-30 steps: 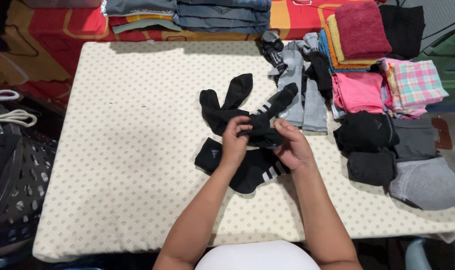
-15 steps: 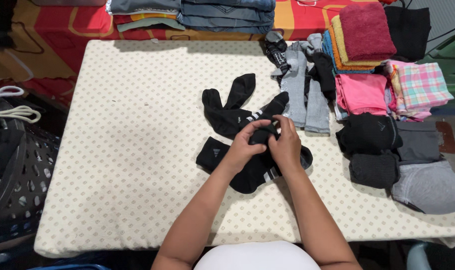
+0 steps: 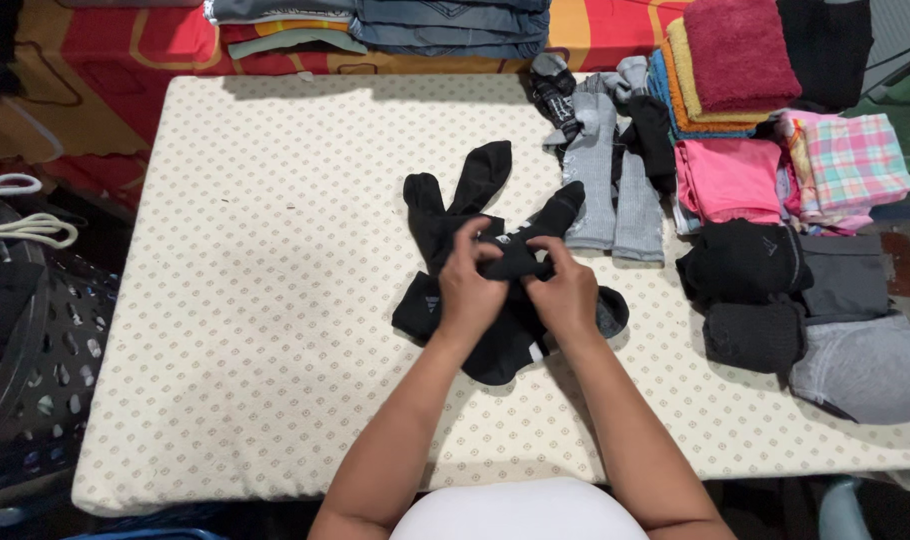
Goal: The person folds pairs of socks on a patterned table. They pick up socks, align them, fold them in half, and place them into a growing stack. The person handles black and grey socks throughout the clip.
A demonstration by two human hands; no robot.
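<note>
A small heap of black socks (image 3: 453, 205) with white stripes lies in the middle of a cream dotted table (image 3: 225, 330). My left hand (image 3: 469, 286) and my right hand (image 3: 565, 292) both grip one black sock (image 3: 515, 258) between them, just above the heap. The fingers of both hands pinch the sock's cuff part. Another black sock with a white stripe (image 3: 505, 355) pokes out under my wrists toward the table's near edge.
Grey socks (image 3: 615, 190) lie right of the heap. Folded clothes fill the table's right side: pink (image 3: 730, 180), plaid (image 3: 855, 165), black (image 3: 745, 262), grey (image 3: 865, 365), a red towel (image 3: 740, 50). Folded jeans (image 3: 445, 20) sit beyond the far edge. A dark laundry basket (image 3: 35, 350) stands left.
My hands have come closer together on the black sock and lifted it slightly toward the far side. The sock's loose toe end is drawn in compared with a second ago.
</note>
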